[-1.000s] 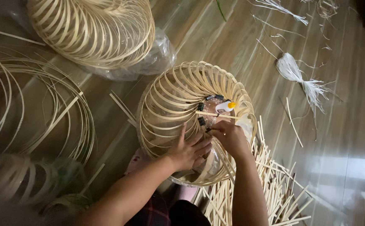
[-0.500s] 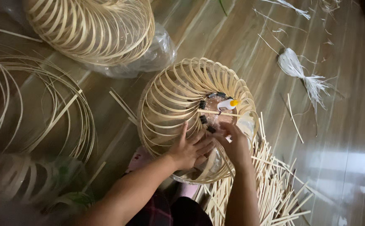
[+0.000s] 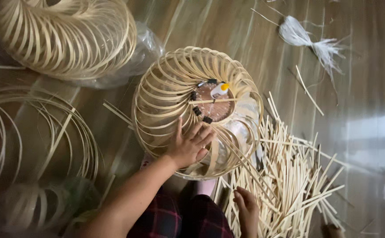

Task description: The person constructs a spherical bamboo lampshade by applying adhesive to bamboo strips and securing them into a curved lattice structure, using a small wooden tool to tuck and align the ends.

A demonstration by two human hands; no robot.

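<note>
Wood floor (image 3: 210,26), bamboo lampshade frame (image 3: 175,92) at frame centre.
Left hand (image 3: 189,145) spread flat on frame's lower ribs; right hand (image 3: 246,208), fingers loosely curled, touching bamboo strip pile (image 3: 289,176) at lower right.

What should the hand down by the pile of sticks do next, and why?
Probably pinch one thin pale bamboo strip from the loose pile and lift it. The right hand rests open on those strips, holding nothing, while the left hand presses flat on the round bamboo-strip frame, steadying it.
</note>
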